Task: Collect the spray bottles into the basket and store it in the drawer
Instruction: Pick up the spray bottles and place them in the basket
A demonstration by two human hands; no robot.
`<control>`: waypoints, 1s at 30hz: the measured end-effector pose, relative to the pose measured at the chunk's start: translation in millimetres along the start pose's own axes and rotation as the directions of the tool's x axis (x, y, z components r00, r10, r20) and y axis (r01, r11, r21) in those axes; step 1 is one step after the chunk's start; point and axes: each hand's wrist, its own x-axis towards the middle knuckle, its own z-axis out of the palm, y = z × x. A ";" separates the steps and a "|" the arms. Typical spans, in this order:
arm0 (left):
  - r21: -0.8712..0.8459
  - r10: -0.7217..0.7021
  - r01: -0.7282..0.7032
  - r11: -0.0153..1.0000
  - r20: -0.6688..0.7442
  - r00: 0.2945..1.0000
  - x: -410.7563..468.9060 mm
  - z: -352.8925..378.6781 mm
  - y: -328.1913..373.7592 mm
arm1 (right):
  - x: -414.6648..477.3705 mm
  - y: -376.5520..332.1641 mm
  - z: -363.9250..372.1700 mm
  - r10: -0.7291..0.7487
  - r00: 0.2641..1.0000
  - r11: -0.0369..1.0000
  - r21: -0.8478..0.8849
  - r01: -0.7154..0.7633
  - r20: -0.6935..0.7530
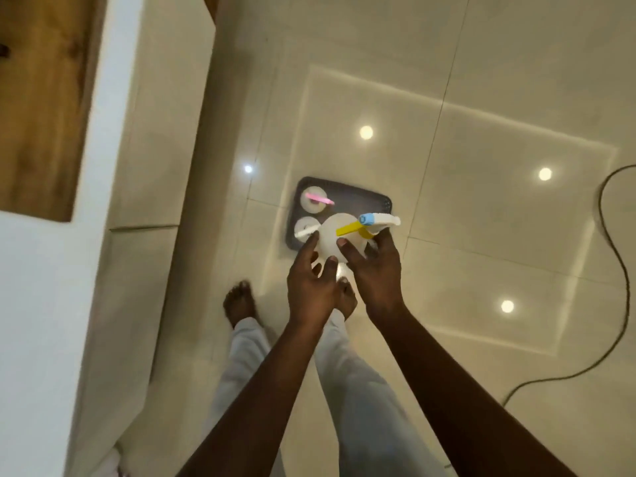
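White round bottle [335, 235] gripped by both hands above grey basket [347, 196].

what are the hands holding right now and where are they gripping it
Both hands hold a white plastic spray bottle with a yellow trigger above the grey basket. The left hand grips the rounded body; the right hand grips beside the trigger neck.

arms: bare, no sleeves | trousers [358, 390]: pale grey-white, loose | feet [239, 301]: bare, no shoes
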 end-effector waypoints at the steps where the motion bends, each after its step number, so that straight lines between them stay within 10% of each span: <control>1: -0.055 -0.051 0.051 0.997 0.001 0.999 3.9 19.5 -9.0 | 11.9 12.0 -10.1 0.000 1.000 0.999 -0.043 0.000 0.001; 18: -0.633 -0.406 0.324 0.703 0.018 0.914 208.0 183.1 -168.7 | 253.4 230.2 -8.9 -0.268 0.940 0.874 -0.356 0.330 0.213; 30: -0.487 -0.324 0.274 0.830 -0.020 0.946 293.0 216.6 -210.1 | 332.4 265.0 21.8 -0.315 0.909 0.814 -0.415 0.406 0.272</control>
